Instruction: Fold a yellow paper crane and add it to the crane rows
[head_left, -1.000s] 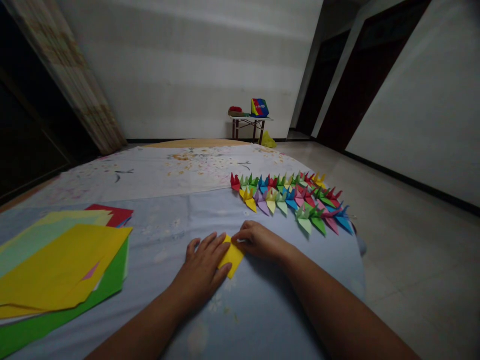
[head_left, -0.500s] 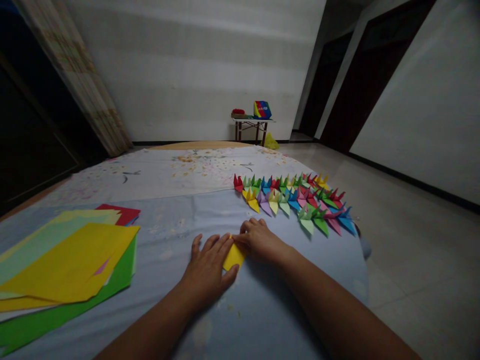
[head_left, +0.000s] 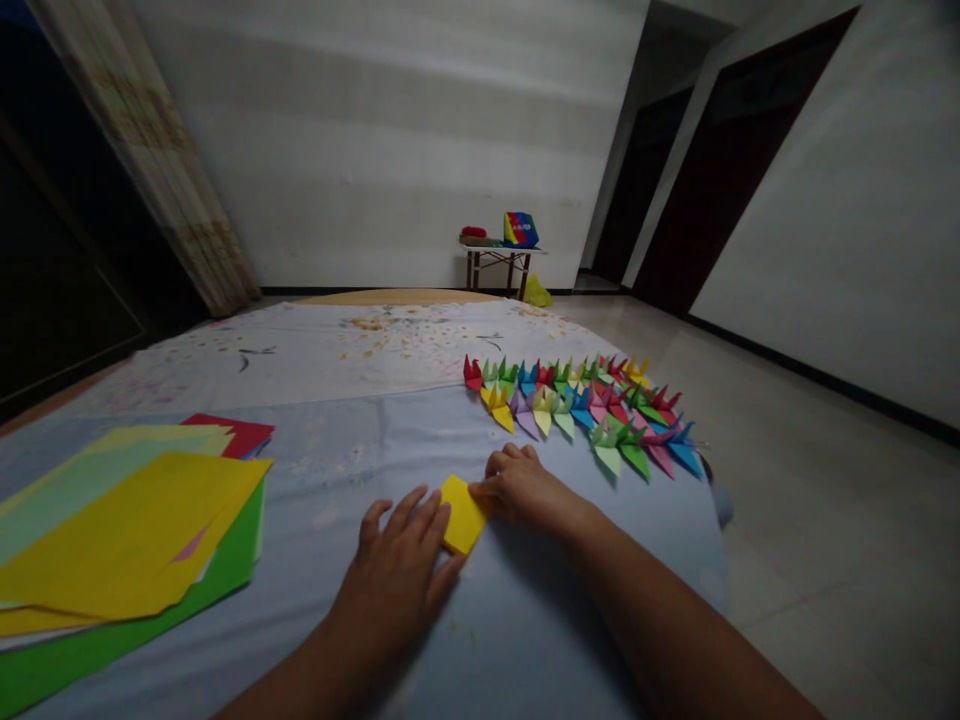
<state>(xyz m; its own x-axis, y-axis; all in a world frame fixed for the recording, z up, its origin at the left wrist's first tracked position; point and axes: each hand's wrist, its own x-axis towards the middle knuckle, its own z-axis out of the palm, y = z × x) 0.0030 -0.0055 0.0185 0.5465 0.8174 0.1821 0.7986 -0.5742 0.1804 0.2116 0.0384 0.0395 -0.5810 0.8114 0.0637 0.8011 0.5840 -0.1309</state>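
Observation:
A small folded piece of yellow paper (head_left: 463, 518) lies on the blue cloth between my two hands. My left hand (head_left: 401, 555) rests at its left side, fingers spread, with the fingertips and thumb touching its edge. On the other side, my right hand (head_left: 525, 487) is closed, its thumb and forefinger pinching the paper's right corner. The other fingers of that hand are curled. Beyond it stand rows of folded paper cranes (head_left: 577, 395) in red, green, yellow, blue, pink and purple.
Loose sheets of coloured paper (head_left: 135, 530) lie piled at the left, yellow on top. The round table's cloth (head_left: 360, 420) is blue in front and floral white behind. By the wall, a small table (head_left: 502, 250) holds a colourful box (head_left: 520, 230).
My left hand has slid left and slightly down, uncovering more of the yellow paper. The right hand stays at the paper's right corner. The whole view has shifted slightly.

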